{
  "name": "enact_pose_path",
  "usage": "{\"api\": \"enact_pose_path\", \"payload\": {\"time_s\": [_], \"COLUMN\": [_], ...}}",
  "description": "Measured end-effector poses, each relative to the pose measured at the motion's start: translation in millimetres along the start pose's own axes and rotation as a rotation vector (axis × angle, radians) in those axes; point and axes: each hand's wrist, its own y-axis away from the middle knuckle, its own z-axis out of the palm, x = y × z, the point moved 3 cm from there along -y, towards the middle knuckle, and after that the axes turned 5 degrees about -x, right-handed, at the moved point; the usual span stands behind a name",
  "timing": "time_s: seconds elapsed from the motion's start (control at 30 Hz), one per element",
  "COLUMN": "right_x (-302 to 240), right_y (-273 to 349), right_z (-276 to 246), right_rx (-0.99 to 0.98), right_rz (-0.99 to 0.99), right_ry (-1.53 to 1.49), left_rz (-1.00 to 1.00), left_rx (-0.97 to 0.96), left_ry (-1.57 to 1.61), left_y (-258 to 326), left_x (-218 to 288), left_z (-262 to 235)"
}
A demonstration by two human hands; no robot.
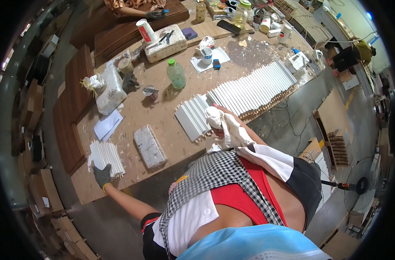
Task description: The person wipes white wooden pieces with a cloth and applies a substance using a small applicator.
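At the table's near left corner, my left hand wears a grey glove. Its thumb and fingers are around the near end of a white wooden slat at the edge of a small stack. My right hand is closed on a bunched white cloth, which partly hides the fingers. The cloth is beside a shorter group of white slats, with pale pegs showing along its near edge. A longer row of white slats runs from there toward the far right.
A white-smeared block lies between the stacks. Farther back are a green-capped bottle, a small cup, a wrapped block and papers. Brown panels line the left side. Another person's gloved hand is at the far side.
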Motion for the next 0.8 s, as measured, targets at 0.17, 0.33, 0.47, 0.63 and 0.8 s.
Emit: {"api": "enact_pose_path", "payload": {"time_s": [0.17, 0.33, 0.47, 0.63, 0.8], "right_x": [-11, -26, -38, -53, -61], "right_y": [2, 10, 21, 38, 38], "right_z": [-4, -10, -18, -30, -30], "right_rx": [0.002, 0.001, 0.015, 0.042, 0.050], "right_rz": [0.006, 0.026, 0.017, -0.008, -0.005], "right_ry": [0.000, -0.002, -0.004, -0.002, -0.008], "left_rz": [-0.145, -0.033, -0.198, -0.256, -0.121], "left_rx": [0.014, 0.063, 0.036, 0.098, 0.123], "left_ry": [-0.045, -0.122, -0.003, -0.006, 0.247], "left_y": [14, 10, 23, 25, 42], "left_x": [47, 16, -3, -20, -17], "left_z": [-11, -9, -6, -5, -1]}}
